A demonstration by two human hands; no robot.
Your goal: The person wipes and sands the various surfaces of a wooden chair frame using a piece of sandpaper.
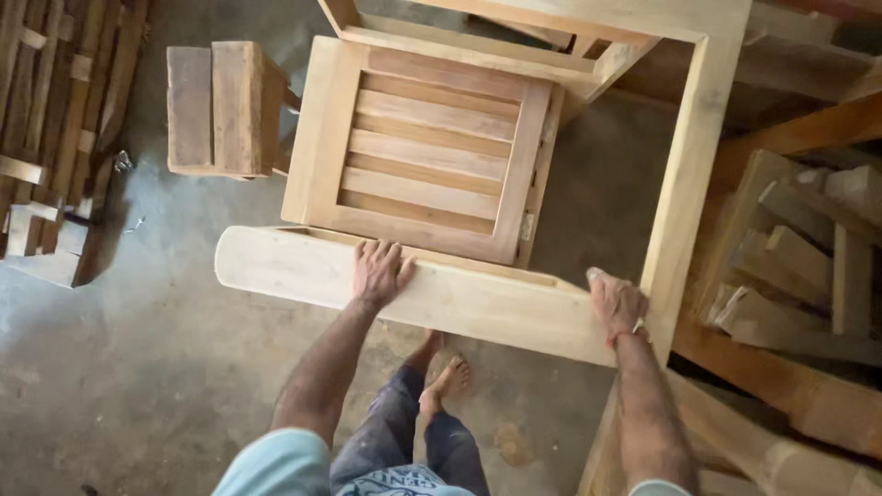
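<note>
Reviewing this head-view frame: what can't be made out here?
- Left hand palm: flat on the wide wooden board, hidden beneath itself.
- Right hand fingertips: curl over the board's far edge.
- Slatted chair seat legs: hidden under the seat.
- Pale frame: cut off by the top edge.

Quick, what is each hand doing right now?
Left hand: open, fingers spread flat on the pale rounded wooden armrest plank.
Right hand: gripping the same plank's other end; how tightly cannot be told.
</note>
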